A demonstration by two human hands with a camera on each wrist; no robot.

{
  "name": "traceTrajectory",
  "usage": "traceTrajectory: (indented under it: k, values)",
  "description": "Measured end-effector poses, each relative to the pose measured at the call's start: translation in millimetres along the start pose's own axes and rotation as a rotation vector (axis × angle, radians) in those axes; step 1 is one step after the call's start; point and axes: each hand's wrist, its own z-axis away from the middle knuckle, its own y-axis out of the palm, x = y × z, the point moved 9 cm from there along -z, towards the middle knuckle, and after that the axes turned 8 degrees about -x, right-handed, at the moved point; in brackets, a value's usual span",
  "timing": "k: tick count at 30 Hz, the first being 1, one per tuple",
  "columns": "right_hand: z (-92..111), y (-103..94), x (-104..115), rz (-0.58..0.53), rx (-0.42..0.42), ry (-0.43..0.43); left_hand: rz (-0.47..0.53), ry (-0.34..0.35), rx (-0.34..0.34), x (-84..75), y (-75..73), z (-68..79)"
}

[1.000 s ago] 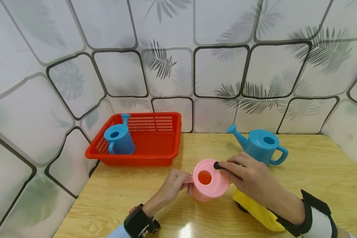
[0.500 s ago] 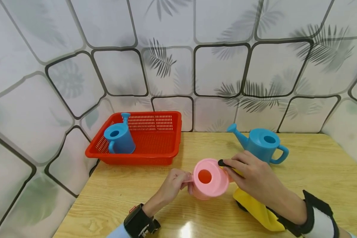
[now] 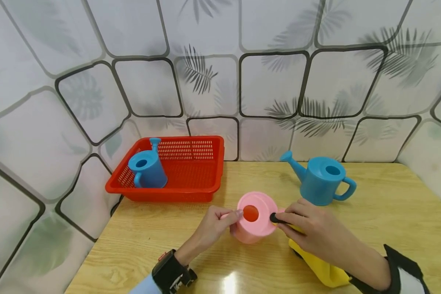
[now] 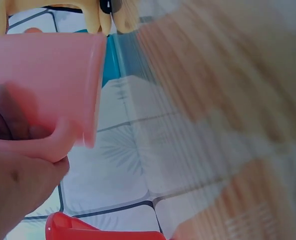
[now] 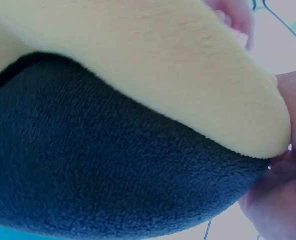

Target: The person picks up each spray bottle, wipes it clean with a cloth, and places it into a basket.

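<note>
A pink watering can (image 3: 250, 232) with a round opening in its top is held in front of me, above or on the wooden table. My left hand (image 3: 214, 228) grips it at the handle (image 4: 58, 142), with the thumb over the rim. My right hand (image 3: 312, 232) pinches a plush yellow-and-black cloth (image 3: 325, 267); a black bit of it touches the top of the can on the right. In the right wrist view the cloth's dark side (image 5: 118, 150) fills much of the picture. The can's spout is mostly hidden by my right hand.
At the back left stands a red plastic basket (image 3: 161, 196), with a blue watering can (image 3: 150, 169) inside it. Another blue watering can (image 3: 319, 185) stands on the table (image 3: 382, 228) behind my right hand. Patterned fabric (image 3: 209, 98) hangs behind the table.
My left thumb has come up onto the can's rim, and the can has shifted slightly left. My right hand has moved the cloth down along the right of the can's top.
</note>
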Motion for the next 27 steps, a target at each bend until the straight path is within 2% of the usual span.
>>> traceTrajectory:
  k: [4, 6, 9, 11, 13, 16, 20, 22, 24, 27]
  values:
    - [3, 3.1, 13, -0.104, 0.021, -0.068, -0.069, -0.037, -0.026, 2.9, -3.5, 0.3]
    - [4, 0.8, 15, -0.129, 0.021, -0.081, -0.093, -0.056, -0.016, 3.8, -3.5, 0.8]
    - [-3, -16.6, 9, -0.096, -0.052, -0.100, -0.155, -0.026, 0.032, 1.8, -1.0, 1.2]
    - [-11, -35.6, -3, -0.040, -0.132, -0.103, -0.222, 0.054, 0.065, -3.8, 1.1, 1.0]
    - [-20, -57.2, -19, 0.066, -0.213, -0.122, -0.304, 0.169, 0.076, -11.1, 2.8, 0.8]
    - [-31, -84.2, -44, 0.264, -0.276, -0.184, -0.452, 0.383, 0.053, -25.1, 6.5, 2.3]
    - [-32, -116.2, -75, 0.460, -0.404, -0.284, -0.699, 0.594, 0.028, -33.8, 16.3, 8.8]
    - [-33, -127.9, -89, 0.501, -0.478, -0.281, -0.800, 0.632, 0.047, -32.5, 21.5, 12.0]
    - [-36, -134.4, -99, 0.482, -0.565, -0.233, -0.868, 0.644, 0.074, -30.1, 25.1, 14.5]
    - [-44, -124.4, -103, 0.393, -0.587, -0.160, -0.891, 0.664, 0.122, -28.0, 31.3, 16.9]
